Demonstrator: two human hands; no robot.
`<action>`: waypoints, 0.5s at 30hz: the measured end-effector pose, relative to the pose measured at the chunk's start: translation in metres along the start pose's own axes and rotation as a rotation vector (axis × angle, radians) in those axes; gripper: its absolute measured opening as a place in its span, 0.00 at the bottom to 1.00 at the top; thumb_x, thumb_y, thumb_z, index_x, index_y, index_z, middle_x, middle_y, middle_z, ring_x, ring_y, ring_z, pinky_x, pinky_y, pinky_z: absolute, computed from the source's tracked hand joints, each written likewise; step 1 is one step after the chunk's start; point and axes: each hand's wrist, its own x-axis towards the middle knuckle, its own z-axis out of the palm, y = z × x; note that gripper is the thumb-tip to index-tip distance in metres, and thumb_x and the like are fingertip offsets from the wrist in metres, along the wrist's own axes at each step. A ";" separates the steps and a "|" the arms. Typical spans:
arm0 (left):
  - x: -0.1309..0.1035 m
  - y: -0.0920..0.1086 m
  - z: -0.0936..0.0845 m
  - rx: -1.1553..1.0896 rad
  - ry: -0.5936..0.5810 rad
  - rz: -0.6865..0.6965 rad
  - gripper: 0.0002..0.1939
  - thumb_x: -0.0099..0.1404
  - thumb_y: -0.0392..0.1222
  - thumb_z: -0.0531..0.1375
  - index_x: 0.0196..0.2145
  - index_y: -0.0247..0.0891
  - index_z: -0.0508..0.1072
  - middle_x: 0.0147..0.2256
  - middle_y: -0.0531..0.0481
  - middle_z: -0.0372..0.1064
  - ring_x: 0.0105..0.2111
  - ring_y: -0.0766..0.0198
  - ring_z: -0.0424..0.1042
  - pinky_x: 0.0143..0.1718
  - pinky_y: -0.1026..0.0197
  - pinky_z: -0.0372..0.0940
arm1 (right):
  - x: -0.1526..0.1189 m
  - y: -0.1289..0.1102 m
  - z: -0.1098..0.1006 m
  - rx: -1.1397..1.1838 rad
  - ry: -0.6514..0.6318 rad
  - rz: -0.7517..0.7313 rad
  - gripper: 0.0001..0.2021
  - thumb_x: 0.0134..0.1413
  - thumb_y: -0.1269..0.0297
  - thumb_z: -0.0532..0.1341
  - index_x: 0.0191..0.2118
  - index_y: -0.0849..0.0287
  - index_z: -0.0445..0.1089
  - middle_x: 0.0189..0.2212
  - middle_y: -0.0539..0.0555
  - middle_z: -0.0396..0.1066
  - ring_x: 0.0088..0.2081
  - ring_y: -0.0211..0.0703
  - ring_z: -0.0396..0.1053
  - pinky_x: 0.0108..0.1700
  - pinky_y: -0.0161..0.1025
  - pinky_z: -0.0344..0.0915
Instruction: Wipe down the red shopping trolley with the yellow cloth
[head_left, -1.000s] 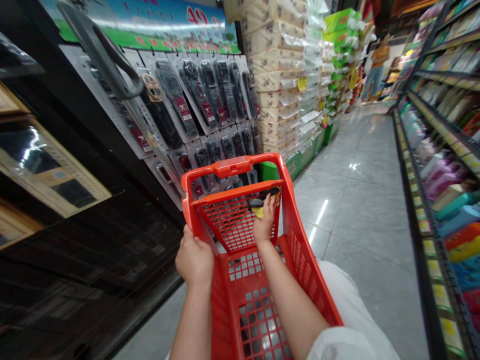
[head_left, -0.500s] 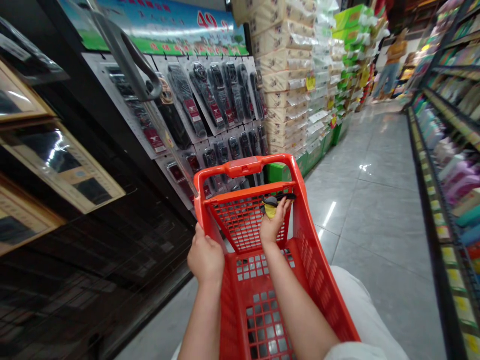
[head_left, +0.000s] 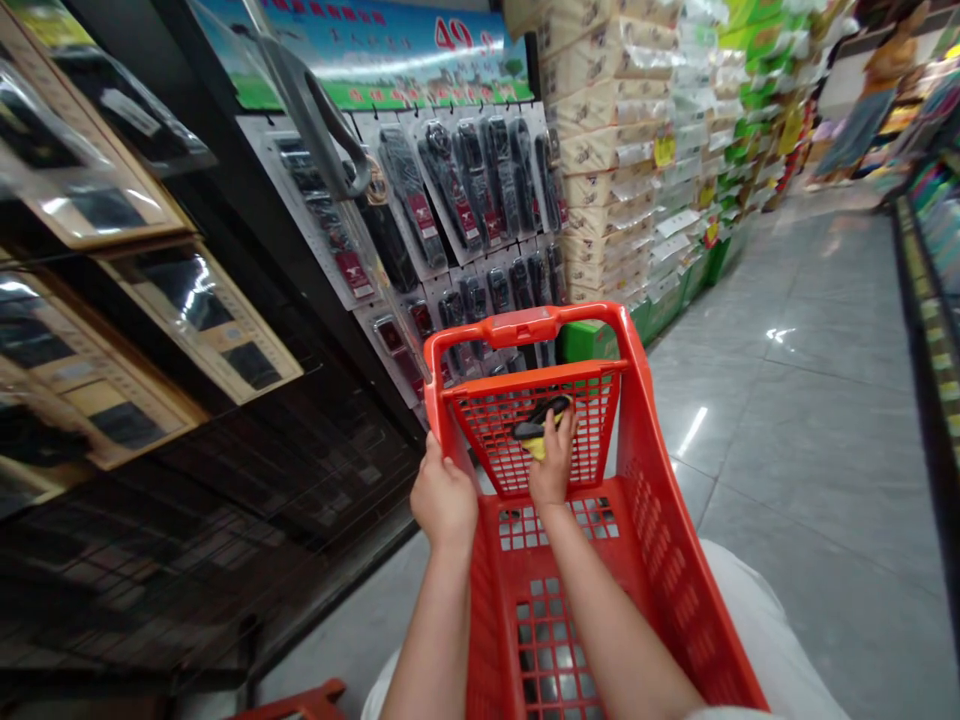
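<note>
Grey tiled floor [head_left: 810, 430] running off to the upper right, glossy, with bright streaks of reflected light. Along the left, a dark rack [head_left: 225, 500] with a dim, reflective lower front. Upright between rack and floor, the open red basket [head_left: 652, 580], with slotted sides, a gridded bottom and a gridded panel at its far end, below the raised far rim. Beyond, tall stacks of cream packs [head_left: 592, 170], then bright green packs [head_left: 765, 80] farther along the same side. Just past the far rim, rows of dark, belt-like goods [head_left: 450, 190] in clear wrapping with red labels, hung on a pale board. Above them, a blue-and-green banner [head_left: 390, 50] with large red figures. At the left, tan-edged boxes [head_left: 240, 330] with dark contents under shiny film. Far off at the upper right, blurred, a person [head_left: 877, 90] in an orange-brown top and blue trousers. Slanting up from the basket's far left corner, a pole with a grey loop handle [head_left: 322, 120]. On the left rim, the left hand [head_left: 446, 495], fingers wrapped over the edge. Inside the basket, in front of the gridded panel, the right hand [head_left: 553, 460], fingers bent and closed over a small black-and-yellow item [head_left: 531, 435]. Impossible to tell whether touching the panel.
</note>
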 end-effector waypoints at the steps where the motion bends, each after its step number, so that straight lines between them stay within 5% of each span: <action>1: 0.000 0.000 0.000 -0.009 -0.005 0.000 0.26 0.67 0.34 0.50 0.62 0.38 0.62 0.47 0.40 0.75 0.41 0.54 0.76 0.36 0.60 0.65 | 0.006 -0.008 0.004 0.013 0.041 0.046 0.45 0.44 0.84 0.48 0.70 0.58 0.39 0.71 0.59 0.26 0.70 0.55 0.24 0.66 0.64 0.43; 6: 0.001 -0.002 0.002 -0.038 -0.003 0.003 0.26 0.67 0.33 0.49 0.63 0.36 0.62 0.50 0.40 0.73 0.44 0.53 0.76 0.36 0.60 0.65 | 0.011 -0.051 0.036 -0.047 -0.095 -0.008 0.41 0.49 0.81 0.52 0.70 0.68 0.38 0.70 0.67 0.30 0.70 0.56 0.23 0.65 0.61 0.47; 11: 0.002 -0.006 0.003 -0.054 0.013 -0.005 0.26 0.66 0.33 0.50 0.62 0.35 0.63 0.50 0.41 0.74 0.44 0.54 0.76 0.39 0.60 0.66 | -0.023 -0.031 0.042 -0.101 -0.403 -0.430 0.32 0.53 0.80 0.54 0.65 0.60 0.56 0.65 0.62 0.55 0.70 0.50 0.38 0.64 0.60 0.50; 15: 0.001 -0.006 0.004 -0.035 0.018 -0.014 0.26 0.66 0.33 0.51 0.62 0.36 0.63 0.49 0.39 0.74 0.44 0.54 0.76 0.39 0.60 0.66 | -0.030 -0.028 0.041 -0.047 -0.386 -0.423 0.30 0.54 0.79 0.54 0.64 0.61 0.57 0.65 0.63 0.54 0.70 0.49 0.37 0.64 0.57 0.53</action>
